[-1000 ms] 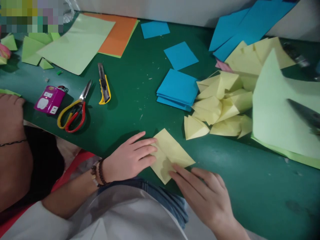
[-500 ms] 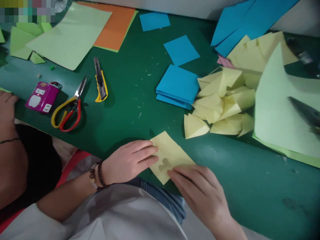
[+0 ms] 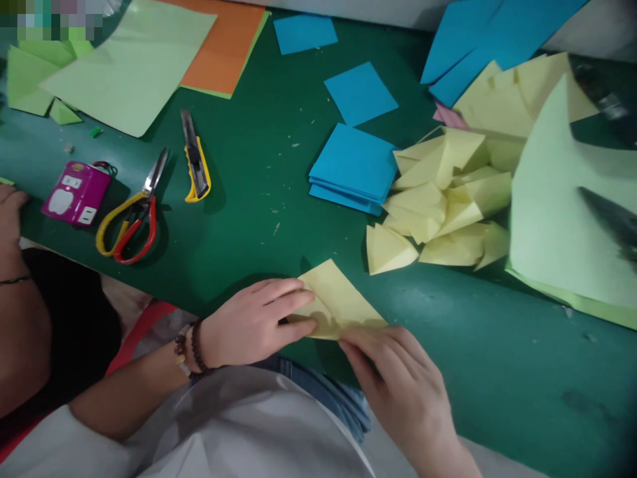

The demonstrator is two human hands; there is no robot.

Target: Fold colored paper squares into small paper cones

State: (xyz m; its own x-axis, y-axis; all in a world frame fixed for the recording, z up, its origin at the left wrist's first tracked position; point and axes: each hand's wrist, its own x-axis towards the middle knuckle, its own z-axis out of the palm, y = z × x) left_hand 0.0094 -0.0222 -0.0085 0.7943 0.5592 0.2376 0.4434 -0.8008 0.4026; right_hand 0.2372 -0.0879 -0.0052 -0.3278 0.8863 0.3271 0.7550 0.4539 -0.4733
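A pale yellow paper [image 3: 343,295] lies at the near edge of the green table [image 3: 239,219], its near corner folded up. My left hand [image 3: 261,322] rests on the paper's left part with its fingers a little apart. My right hand [image 3: 403,378] pinches the paper's near right edge between thumb and fingers. To the right of the paper, beyond my right hand, is a heap of folded yellow pieces [image 3: 438,206]. A stack of blue squares [image 3: 353,162] sits left of that heap.
Scissors [image 3: 132,222], a yellow cutter [image 3: 196,159] and a purple box [image 3: 77,192] lie at the left. Green sheets [image 3: 134,66] lie behind them; more [image 3: 572,219] are at the right with a dark tool on top. Another person's arm [image 3: 20,292] is at the left edge.
The near corner of the yellow paper has been folded up, so its lower tip no longer sticks out between my hands. The view has shifted slightly.
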